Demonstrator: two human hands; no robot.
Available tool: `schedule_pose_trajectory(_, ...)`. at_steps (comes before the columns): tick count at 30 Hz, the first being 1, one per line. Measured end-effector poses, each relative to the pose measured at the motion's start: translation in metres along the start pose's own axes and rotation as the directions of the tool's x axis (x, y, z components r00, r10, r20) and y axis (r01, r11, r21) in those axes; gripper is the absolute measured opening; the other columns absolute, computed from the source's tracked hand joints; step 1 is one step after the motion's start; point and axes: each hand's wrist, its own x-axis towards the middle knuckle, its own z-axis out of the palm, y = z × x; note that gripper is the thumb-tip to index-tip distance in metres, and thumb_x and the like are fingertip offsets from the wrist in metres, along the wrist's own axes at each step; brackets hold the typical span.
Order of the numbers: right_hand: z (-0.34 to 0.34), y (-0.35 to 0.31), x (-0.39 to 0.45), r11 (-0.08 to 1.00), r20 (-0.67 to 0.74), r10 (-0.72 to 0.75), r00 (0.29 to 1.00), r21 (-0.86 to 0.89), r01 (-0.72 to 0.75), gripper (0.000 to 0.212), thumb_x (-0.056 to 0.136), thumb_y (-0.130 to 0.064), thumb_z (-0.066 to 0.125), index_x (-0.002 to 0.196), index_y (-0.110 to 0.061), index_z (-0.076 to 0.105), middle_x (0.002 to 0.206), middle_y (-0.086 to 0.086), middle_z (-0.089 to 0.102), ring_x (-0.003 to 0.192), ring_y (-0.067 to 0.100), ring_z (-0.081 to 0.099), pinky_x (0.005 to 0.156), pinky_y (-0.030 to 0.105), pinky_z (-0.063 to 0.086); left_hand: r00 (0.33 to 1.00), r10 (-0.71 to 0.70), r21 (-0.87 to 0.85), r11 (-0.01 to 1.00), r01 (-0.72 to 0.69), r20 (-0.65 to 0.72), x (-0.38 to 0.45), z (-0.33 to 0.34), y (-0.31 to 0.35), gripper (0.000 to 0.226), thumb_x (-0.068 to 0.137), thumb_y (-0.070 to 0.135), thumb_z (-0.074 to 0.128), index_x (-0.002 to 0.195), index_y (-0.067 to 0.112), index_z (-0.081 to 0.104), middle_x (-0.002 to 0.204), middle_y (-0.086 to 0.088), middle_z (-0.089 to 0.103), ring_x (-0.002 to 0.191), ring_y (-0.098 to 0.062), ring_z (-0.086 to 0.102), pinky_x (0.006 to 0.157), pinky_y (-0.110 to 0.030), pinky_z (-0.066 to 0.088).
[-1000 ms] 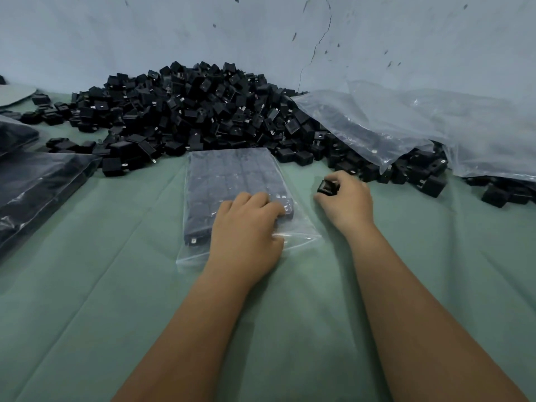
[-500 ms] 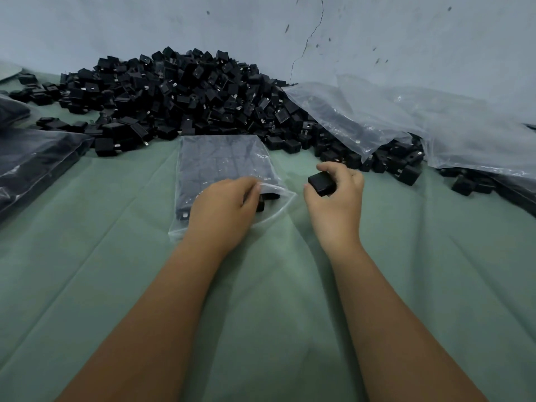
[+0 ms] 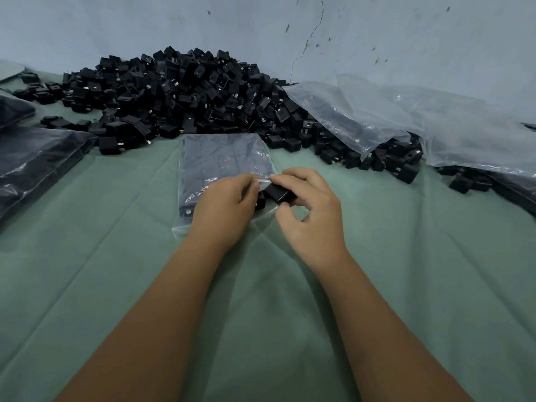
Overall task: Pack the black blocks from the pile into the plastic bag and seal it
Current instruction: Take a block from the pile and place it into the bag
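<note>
Clear plastic bag [image 3: 223,158], mid-table, nearly full. Left hand [image 3: 223,207] fingers pinch its mouth open; right hand [image 3: 310,210] fingers grasp small black plastic block [image 3: 279,193] there. Next: slide block inside.

Lying under everything, a wrinkled green cloth [image 3: 406,271]. Rising behind, a cracked pale blue wall [image 3: 377,39]. Resting at left, dark filled plastic bags [image 3: 34,163]; sprawling at right, crumpled clear plastic sheeting [image 3: 435,117].

Plastic bag [image 3: 223,161] of packed blocks on green cloth [image 3: 406,256], left hand [image 3: 224,208] pinching its open edge, right hand [image 3: 310,211] holding one black block [image 3: 279,192] at the mouth — pile [image 3: 185,94] behind.
</note>
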Motion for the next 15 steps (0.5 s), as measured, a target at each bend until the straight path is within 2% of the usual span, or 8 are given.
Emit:
schedule_pose_trajectory(3,0.001,-0.001,0.000,0.999,0.033,-0.028,0.999,-0.024,0.029,0.041,0.073,-0.006,0.059,0.110,-0.018,0.072,0.099,-0.006,0.061,0.076,0.006,0.059,0.073,0.018,0.051,1.000,-0.001,-0.003,1.000,0.001,-0.002,0.001,0.001,-0.001,0.026,0.101,0.025,0.046,0.098,0.009,0.067,0.083,-0.010,0.067,0.082,-0.030,0.059,0.076,-0.048,0.047)
schedule_pose_trajectory(6,0.000,0.001,0.000,0.975,0.085,-0.066,0.994,-0.206,0.082,0.032,0.074,-0.022,0.068,0.106,-0.029,0.068,0.094,-0.015,0.053,0.065,0.005,0.050,0.062,0.019,0.046,1.000,-0.014,-0.005,1.000,0.014,0.002,0.002,0.001,-0.002,0.027,0.102,0.024,0.045,0.098,0.007,0.066,0.087,-0.011,0.068,0.086,-0.031,0.060,0.078,-0.048,0.047)
schedule_pose_trajectory(8,-0.001,0.004,0.000,0.929,0.091,-0.068,0.994,-0.357,0.096,0.027,0.073,-0.034,0.070,0.099,-0.032,0.063,0.093,-0.015,0.049,0.065,0.005,0.046,0.056,0.019,0.041,1.000,-0.015,0.003,1.000,0.015,-0.005,0.002,0.001,-0.002,0.027,0.101,0.024,0.045,0.095,0.007,0.065,0.084,-0.010,0.067,0.084,-0.030,0.059,0.076,-0.047,0.047)
schedule_pose_trajectory(11,0.000,0.007,-0.001,0.863,0.099,-0.055,0.994,-0.496,0.097,0.027,0.072,-0.040,0.073,0.090,-0.027,0.058,0.089,-0.010,0.050,0.063,0.009,0.047,0.050,0.023,0.035,1.000,-0.012,0.018,1.000,0.012,-0.013,0.001,0.002,-0.001,0.023,0.100,0.024,0.047,0.094,0.011,0.065,0.079,-0.006,0.065,0.081,-0.027,0.058,0.073,-0.044,0.046)
schedule_pose_trajectory(15,0.001,0.010,-0.001,0.789,0.152,-0.023,0.988,-0.604,0.111,0.031,0.070,-0.045,0.071,0.082,-0.020,0.057,0.086,-0.005,0.048,0.070,0.015,0.049,0.052,0.025,0.031,0.999,0.005,0.014,1.000,-0.005,0.050,-0.001,0.001,-0.001,0.024,0.090,0.020,0.057,0.111,0.022,0.069,0.100,0.003,0.069,0.098,-0.018,0.059,0.085,-0.036,0.048)
